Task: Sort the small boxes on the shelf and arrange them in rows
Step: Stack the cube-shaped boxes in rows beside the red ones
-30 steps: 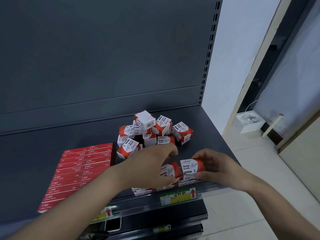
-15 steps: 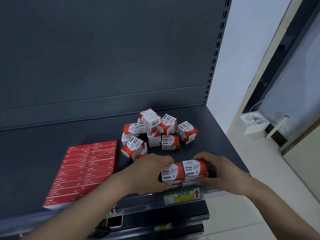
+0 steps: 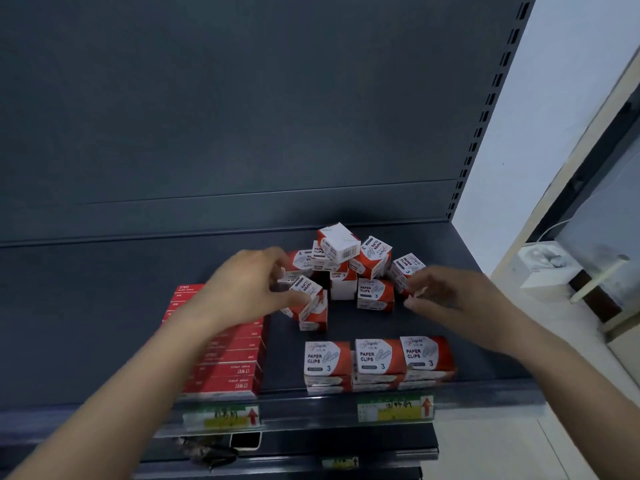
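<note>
Left hand point(image 3: 249, 292) pinched a tilted box point(image 3: 311, 306) at the pile's point(image 3: 346, 258) left edge; right hand point(image 3: 450, 299), half-curled, grip unclear, was beside the rightmost box point(image 3: 403, 268); a row point(image 3: 379, 358) sat on the shelf point(image 3: 104, 306) behind both hands.

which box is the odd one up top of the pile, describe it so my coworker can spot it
On the dark shelf, behind the neat front row of boxes, sits a loose pile. Take the top box at its peak. Its neighbours show red and a paper clip print; it shows plain white faces and a barcode.
</note>
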